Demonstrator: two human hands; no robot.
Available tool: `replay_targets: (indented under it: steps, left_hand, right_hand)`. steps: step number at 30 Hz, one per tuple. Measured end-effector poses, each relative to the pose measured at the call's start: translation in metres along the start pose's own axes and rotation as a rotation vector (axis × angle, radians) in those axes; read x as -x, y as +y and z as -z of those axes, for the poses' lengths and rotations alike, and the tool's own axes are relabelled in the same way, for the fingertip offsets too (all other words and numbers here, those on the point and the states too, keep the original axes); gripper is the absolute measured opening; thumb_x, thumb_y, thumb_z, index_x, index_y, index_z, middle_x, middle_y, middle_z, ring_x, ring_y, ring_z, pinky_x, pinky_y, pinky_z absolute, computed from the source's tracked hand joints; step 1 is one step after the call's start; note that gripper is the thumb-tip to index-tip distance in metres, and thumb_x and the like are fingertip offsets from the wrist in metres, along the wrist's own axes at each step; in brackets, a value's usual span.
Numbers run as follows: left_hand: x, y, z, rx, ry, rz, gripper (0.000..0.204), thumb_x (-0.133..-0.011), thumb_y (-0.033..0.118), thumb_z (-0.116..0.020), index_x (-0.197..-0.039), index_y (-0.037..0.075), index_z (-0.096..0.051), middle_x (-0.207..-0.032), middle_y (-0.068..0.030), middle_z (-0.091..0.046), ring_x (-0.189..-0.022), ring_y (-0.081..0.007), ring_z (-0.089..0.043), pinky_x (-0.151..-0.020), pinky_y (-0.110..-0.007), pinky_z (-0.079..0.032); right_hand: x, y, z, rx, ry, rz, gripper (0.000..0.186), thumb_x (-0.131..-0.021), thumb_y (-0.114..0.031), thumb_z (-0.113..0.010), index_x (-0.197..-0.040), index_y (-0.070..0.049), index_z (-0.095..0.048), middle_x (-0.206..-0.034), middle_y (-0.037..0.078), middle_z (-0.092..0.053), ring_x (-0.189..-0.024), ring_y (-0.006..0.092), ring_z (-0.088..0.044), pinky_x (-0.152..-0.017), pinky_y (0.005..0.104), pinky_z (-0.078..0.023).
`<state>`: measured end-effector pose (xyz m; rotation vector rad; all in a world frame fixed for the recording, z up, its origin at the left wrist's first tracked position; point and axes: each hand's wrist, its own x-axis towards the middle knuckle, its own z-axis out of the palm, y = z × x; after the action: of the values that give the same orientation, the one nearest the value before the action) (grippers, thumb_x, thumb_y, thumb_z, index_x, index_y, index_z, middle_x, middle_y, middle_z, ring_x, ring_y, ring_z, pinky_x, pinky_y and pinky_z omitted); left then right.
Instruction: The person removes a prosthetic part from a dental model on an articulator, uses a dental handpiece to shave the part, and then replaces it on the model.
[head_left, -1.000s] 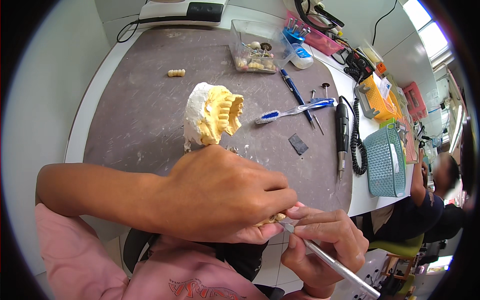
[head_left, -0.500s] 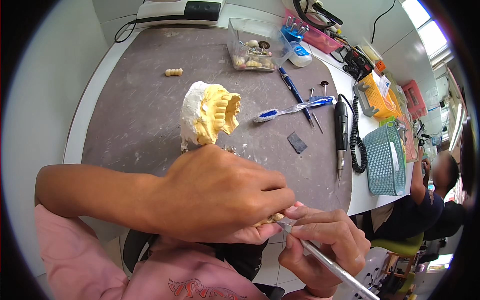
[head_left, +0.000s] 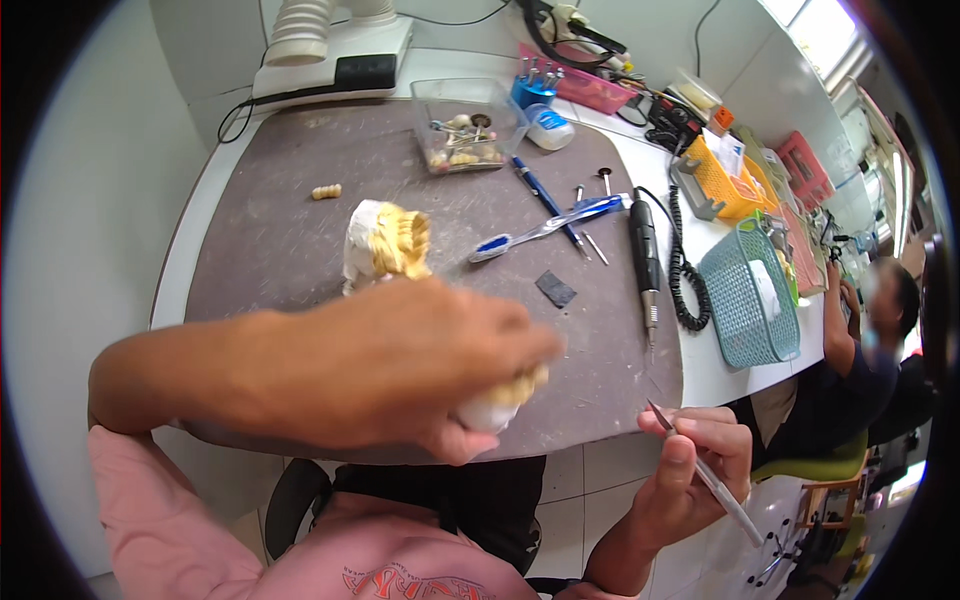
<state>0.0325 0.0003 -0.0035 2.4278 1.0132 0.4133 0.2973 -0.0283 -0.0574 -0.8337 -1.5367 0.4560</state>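
Observation:
My left hand (head_left: 400, 345), blurred by motion, is wrapped round a dental cast (head_left: 492, 412) with a white base and yellowish teeth. Fingers cover most of this cast. A slim metal scalpel (head_left: 728, 497) sits between the thumb and fingers of my right hand (head_left: 695, 460), its blade pointing up and left, apart from the cast. Just beyond my left hand, another plaster dental cast (head_left: 385, 243), white and yellow, stands on the grey-brown mat (head_left: 290, 230). Farther left lies a short row of tooth crowns (head_left: 326, 192).
A black handpiece (head_left: 645, 260) with a coiled cord, a toothbrush (head_left: 550, 230), a blue pen (head_left: 540, 190) and a dark square sheet (head_left: 556, 289) lie to the right. Behind stands a clear box (head_left: 470, 110); a teal basket (head_left: 745, 300) stands right. A co-worker (head_left: 850, 360) sits far right.
My left hand has lifted up and forward over the mat with its cast. My right hand has drawn away to the right with the scalpel, whose blade has left the cast. The view has shifted.

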Motion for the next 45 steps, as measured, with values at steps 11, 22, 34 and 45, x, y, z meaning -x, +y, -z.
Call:
replay_targets:
  steps: [11, 22, 34, 45]
  left_hand:
    - [-0.032, 0.001, 0.002, 0.006, -0.214, 0.190, 0.053, -0.086, 0.038, -0.079, -0.108, -0.005, -0.060, -0.095, -0.0235, -0.068, -0.089, -0.0393, -0.067, -0.080, -0.044, -0.052]
    - [0.004, 0.008, -0.048, -0.281, 0.541, 0.032, 0.074, -0.066, 0.013, -0.091, -0.132, 0.006, -0.058, -0.123, -0.0153, -0.061, -0.108, -0.0365, -0.064, -0.089, -0.045, -0.054]
    - [0.008, -0.011, -0.056, -0.163, 0.443, -0.013, 0.072, -0.077, 0.019, -0.084, -0.140, -0.001, -0.055, -0.132, -0.0177, -0.063, -0.117, -0.0369, -0.062, -0.096, -0.043, -0.055]
    - [0.012, -0.010, -0.060, -0.171, 0.475, -0.022, 0.075, -0.072, 0.015, -0.086, -0.137, -0.003, -0.056, -0.133, -0.0170, -0.062, -0.116, -0.0371, -0.063, -0.094, -0.043, -0.057]
  right_hand:
    - [0.014, 0.006, 0.008, -0.007, -0.015, -0.001, 0.015, -0.089, -0.009, -0.076, -0.096, 0.000, -0.066, -0.079, 0.011, -0.073, -0.074, 0.0178, -0.070, -0.068, 0.0269, -0.057]
    - [0.031, 0.018, -0.033, -0.269, -0.053, 0.085, 0.020, -0.084, 0.002, -0.076, -0.098, 0.004, -0.062, -0.084, 0.019, -0.072, -0.087, 0.0327, -0.076, -0.079, 0.0399, -0.064]
    - [0.034, 0.024, -0.057, -0.046, -0.138, 0.161, 0.020, -0.081, 0.002, -0.076, -0.093, -0.002, -0.060, -0.076, 0.012, -0.072, -0.094, 0.0378, -0.077, -0.085, 0.0468, -0.063]
    - [0.033, 0.023, -0.065, -0.007, -0.172, 0.171, 0.024, -0.084, -0.003, -0.076, -0.083, -0.005, -0.052, -0.072, 0.010, -0.069, -0.096, 0.0403, -0.076, -0.087, 0.0496, -0.063]
